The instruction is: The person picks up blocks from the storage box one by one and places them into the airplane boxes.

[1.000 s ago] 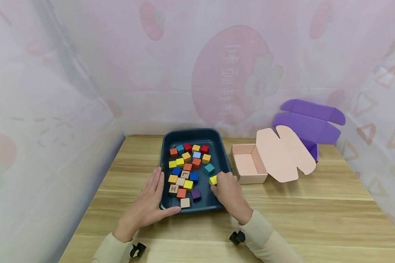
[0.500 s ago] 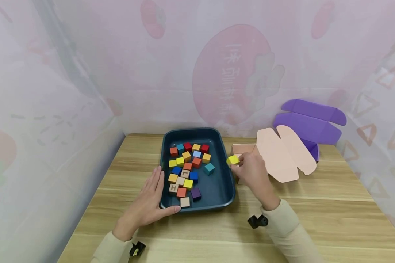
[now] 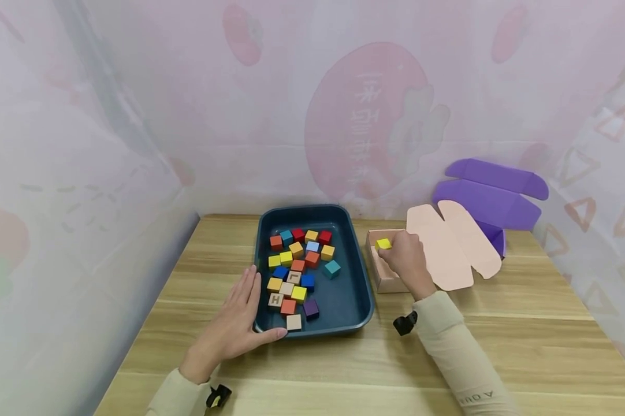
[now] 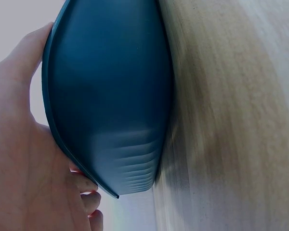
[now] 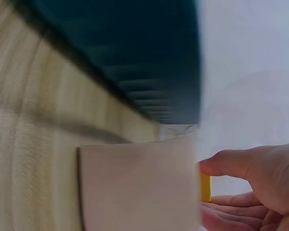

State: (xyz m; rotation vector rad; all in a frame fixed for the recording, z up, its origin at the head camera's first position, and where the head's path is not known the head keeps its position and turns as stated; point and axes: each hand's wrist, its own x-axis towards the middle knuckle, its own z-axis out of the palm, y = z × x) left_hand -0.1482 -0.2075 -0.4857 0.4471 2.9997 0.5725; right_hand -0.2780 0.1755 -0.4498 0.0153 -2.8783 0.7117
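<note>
A yellow cube (image 3: 383, 244) is pinched between thumb and fingers of my right hand (image 3: 407, 260), inside or just over the pale pink box (image 3: 390, 285). The right wrist view shows the yellow cube (image 5: 205, 186) partly behind the box wall. My left hand (image 3: 234, 315) rests with straight fingers along the near left corner of the dark blue tray (image 3: 365, 300). In the left wrist view, the left hand (image 4: 33, 144) touches the tray rim. Several coloured cubes lie in the tray, among them a purple cube (image 3: 311, 309) and a teal cube (image 3: 332, 269).
The pink box's lid (image 3: 447, 248) lies folded open to the right. Behind it stands an open purple box (image 3: 489, 202). Everything is on a wooden table (image 3: 317, 370), with patterned cloth (image 3: 240, 133) hanging at the back and sides.
My right hand has lifted the yellow cube from the tray's right side and carried it right, over the rim, to the pink box. The left hand has stayed put.
</note>
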